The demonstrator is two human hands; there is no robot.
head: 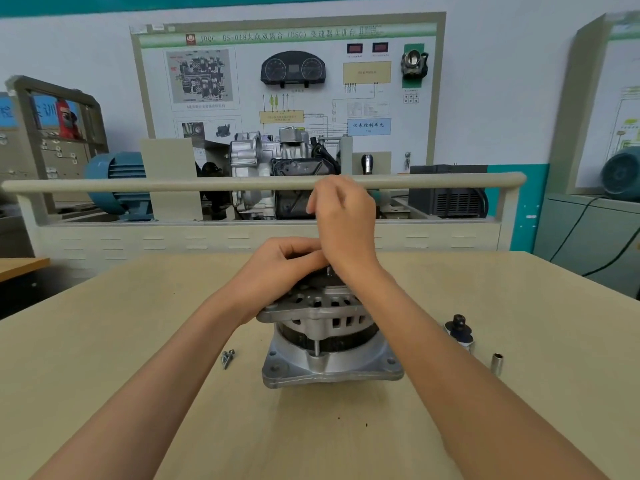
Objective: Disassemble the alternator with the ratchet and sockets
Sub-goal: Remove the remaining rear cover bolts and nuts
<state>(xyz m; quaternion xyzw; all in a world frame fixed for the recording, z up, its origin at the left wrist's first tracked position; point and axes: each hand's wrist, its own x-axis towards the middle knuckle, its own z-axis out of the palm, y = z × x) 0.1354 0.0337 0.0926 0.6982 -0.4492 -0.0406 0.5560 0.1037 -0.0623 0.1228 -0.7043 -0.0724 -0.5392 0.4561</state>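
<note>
Left to right on the worktop (104, 358): a few loose screws (228, 358) lie just left of the alternator (329, 334). My guess is they were parked close by so they don't wander off.

The alternator stands upright on its flat square end around the middle of the worktop, pulley end up. That probably makes it steady and puts the top in easy reach.

The left hand (284, 268) sits on the top of it, grip curled around the dark pulley part, most likely bracing it so nothing spins. The right hand (343, 216) is raised just above, fingers bunched together as if pinching something small. What's in that grip is hidden, so I can't tell if it holds anything. I'd guess it's working the top fastener by hand, since no tool is in either hand.

Toward the right edge, the ratchet (459, 332) lies beside the right forearm, and a socket (496, 363) stands just right of it. Both are within reach for the next fastener.
</note>
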